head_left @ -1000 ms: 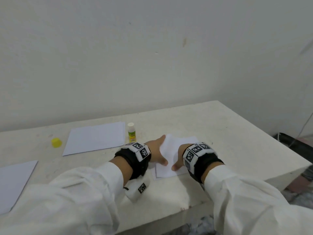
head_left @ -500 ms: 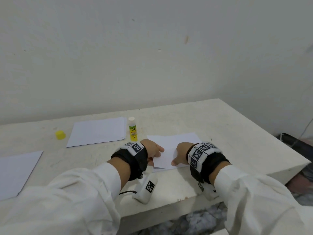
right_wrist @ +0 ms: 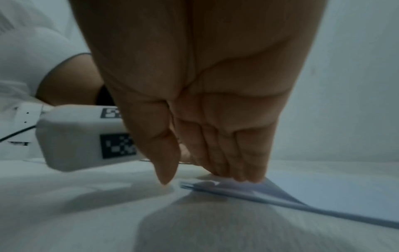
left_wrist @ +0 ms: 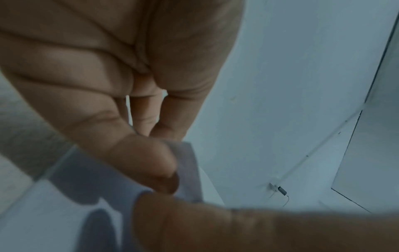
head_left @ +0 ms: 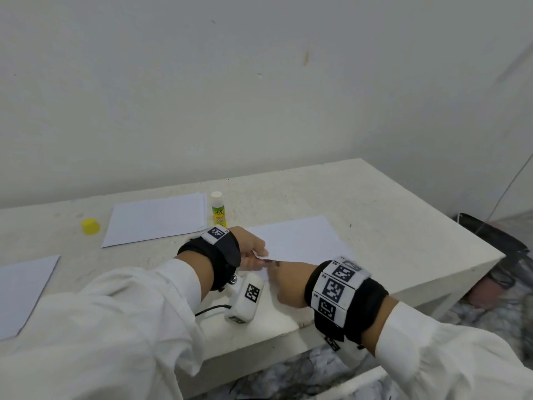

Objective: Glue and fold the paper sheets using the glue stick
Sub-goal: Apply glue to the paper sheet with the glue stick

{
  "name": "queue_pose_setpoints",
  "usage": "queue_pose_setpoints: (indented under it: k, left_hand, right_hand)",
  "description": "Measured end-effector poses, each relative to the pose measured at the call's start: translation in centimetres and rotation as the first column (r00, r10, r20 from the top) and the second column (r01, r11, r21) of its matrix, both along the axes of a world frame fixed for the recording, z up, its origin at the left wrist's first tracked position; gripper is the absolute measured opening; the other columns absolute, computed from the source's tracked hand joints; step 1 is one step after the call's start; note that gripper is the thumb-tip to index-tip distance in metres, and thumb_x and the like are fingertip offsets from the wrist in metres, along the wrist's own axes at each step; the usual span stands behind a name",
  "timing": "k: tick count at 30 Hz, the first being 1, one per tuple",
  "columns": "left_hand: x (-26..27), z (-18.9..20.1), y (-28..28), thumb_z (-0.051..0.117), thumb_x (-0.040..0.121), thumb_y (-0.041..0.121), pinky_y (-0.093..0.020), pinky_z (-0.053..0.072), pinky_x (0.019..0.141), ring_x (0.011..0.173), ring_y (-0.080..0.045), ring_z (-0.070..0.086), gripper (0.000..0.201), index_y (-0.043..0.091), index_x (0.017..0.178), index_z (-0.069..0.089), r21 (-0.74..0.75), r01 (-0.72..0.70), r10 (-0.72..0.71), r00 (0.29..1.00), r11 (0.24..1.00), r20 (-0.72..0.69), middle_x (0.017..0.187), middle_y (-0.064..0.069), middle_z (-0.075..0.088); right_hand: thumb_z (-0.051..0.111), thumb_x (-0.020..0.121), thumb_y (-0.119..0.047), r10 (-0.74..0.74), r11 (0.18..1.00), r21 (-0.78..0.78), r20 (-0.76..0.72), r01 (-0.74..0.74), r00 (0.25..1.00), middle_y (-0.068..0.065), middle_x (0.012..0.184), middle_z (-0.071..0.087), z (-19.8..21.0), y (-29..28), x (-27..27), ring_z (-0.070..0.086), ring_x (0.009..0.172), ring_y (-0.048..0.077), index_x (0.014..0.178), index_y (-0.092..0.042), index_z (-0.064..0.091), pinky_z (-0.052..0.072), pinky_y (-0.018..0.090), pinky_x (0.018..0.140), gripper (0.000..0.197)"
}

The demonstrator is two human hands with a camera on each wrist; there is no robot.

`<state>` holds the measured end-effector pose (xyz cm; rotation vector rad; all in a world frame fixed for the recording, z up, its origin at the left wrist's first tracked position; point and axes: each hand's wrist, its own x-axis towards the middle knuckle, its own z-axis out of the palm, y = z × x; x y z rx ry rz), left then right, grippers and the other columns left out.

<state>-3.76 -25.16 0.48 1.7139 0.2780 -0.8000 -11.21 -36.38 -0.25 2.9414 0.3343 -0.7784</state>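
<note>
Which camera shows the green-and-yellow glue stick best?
The head view: the green-and-yellow glue stick stands upright and uncapped on the pale stone table, between two sheets of paper. Neither wrist view shows it; they show only palms, fingers and paper edges.

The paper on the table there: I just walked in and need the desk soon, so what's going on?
A person is working on a white paper sheet at the near edge of the table. Their left hand pinches a lifted corner of it, while the right hand presses straight fingers on the sheet close by. The glue stick stands upright and uncapped behind the hands, its yellow cap lying apart to the left. A stack of sheets beside the stick lies untouched.
</note>
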Motion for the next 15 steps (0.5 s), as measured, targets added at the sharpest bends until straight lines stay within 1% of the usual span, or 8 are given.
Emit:
queue_pose_setpoints:
  k: [2,4,7,9,11,13,14,15]
  left_hand:
    - [-0.1,-0.1,0.1,0.049,0.088,-0.016,-0.026,0.052,0.043,0.043,-0.023,0.065,0.021,0.0,0.101,0.054,0.011,0.011,-0.011,0.999,1.0,0.031,0.078,-0.023,0.062]
    - [-0.1,0.1,0.1,0.05,0.088,-0.016,-0.024,0.053,0.042,0.043,-0.02,0.065,0.032,0.004,0.112,0.054,0.025,0.016,-0.018,0.997,1.0,0.071,0.08,-0.021,0.062]
    - [-0.5,0.4,0.6,0.053,0.087,-0.016,-0.025,0.053,0.04,0.046,-0.021,0.066,0.047,0.005,0.129,0.05,0.049,0.046,-0.051,0.991,0.998,0.124,0.087,-0.017,0.063]
    - [-0.8,0.3,1.2,0.052,0.086,-0.018,-0.025,0.051,0.037,0.052,-0.026,0.066,0.051,0.003,0.133,0.048,0.056,0.039,-0.047,0.988,0.998,0.147,0.091,-0.017,0.062]
    - [-1.0,0.0,2.1,0.052,0.086,-0.018,-0.025,0.052,0.04,0.056,-0.027,0.065,0.055,0.004,0.136,0.045,0.099,0.066,-0.082,0.983,0.993,0.165,0.098,-0.019,0.062]
    - [-0.9,-0.4,3.4,0.056,0.084,-0.017,-0.027,0.053,0.044,0.05,-0.025,0.063,0.059,0.006,0.137,0.044,0.166,0.09,-0.122,0.974,0.982,0.194,0.108,-0.019,0.058]
    - [-0.9,-0.5,4.1,0.058,0.083,-0.015,-0.028,0.053,0.046,0.044,-0.022,0.06,0.059,0.007,0.137,0.046,0.21,0.094,-0.139,0.967,0.973,0.211,0.109,-0.018,0.057]
    - [-0.8,-0.6,4.9,0.06,0.083,-0.014,-0.028,0.054,0.047,0.039,-0.019,0.056,0.058,0.007,0.136,0.048,0.258,0.099,-0.16,0.961,0.961,0.227,0.107,-0.016,0.057]
  right_hand:
    - [0.045,0.097,-0.016,-0.063,0.998,-0.026,0.043,0.064,0.997,0.016,0.135,0.049,-0.2,-0.9,0.1,0.048,0.123,0.029,0.134,-0.002,0.043,0.039,0.033,0.098,0.04]
    - [0.048,0.095,-0.021,-0.126,0.992,-0.013,0.031,0.126,0.992,0.015,0.133,0.052,-0.2,-2.1,0.4,0.051,0.122,0.031,0.133,-0.006,0.048,0.042,0.036,0.097,0.04]
    - [0.044,0.098,-0.024,-0.224,0.973,-0.056,-0.012,0.223,0.975,0.013,0.141,0.046,-0.3,-3.9,0.9,0.044,0.13,0.029,0.139,-0.008,0.042,0.036,0.035,0.104,0.044]
    - [0.039,0.101,-0.028,-0.283,0.959,-0.043,-0.038,0.281,0.958,0.011,0.148,0.039,-0.7,-4.8,1.3,0.038,0.135,0.025,0.143,-0.01,0.037,0.029,0.031,0.108,0.046]
    - [0.035,0.102,-0.032,-0.339,0.94,-0.052,-0.058,0.336,0.939,0.011,0.148,0.038,-0.9,-5.1,1.7,0.037,0.136,0.024,0.143,-0.01,0.036,0.028,0.029,0.107,0.046]
    - [0.037,0.101,-0.033,-0.348,0.936,-0.069,-0.061,0.344,0.935,0.011,0.143,0.044,-1.0,-5.0,2.2,0.043,0.13,0.025,0.138,-0.011,0.043,0.033,0.028,0.099,0.044]
    - [0.04,0.1,-0.03,-0.347,0.936,-0.079,-0.043,0.343,0.937,0.011,0.14,0.047,-1.1,-4.9,2.3,0.046,0.128,0.026,0.136,-0.011,0.047,0.035,0.029,0.097,0.041]
    - [0.042,0.1,-0.026,-0.358,0.928,-0.118,-0.033,0.352,0.933,0.011,0.139,0.049,-1.6,-5.0,2.9,0.046,0.128,0.027,0.135,-0.01,0.048,0.036,0.03,0.099,0.039]
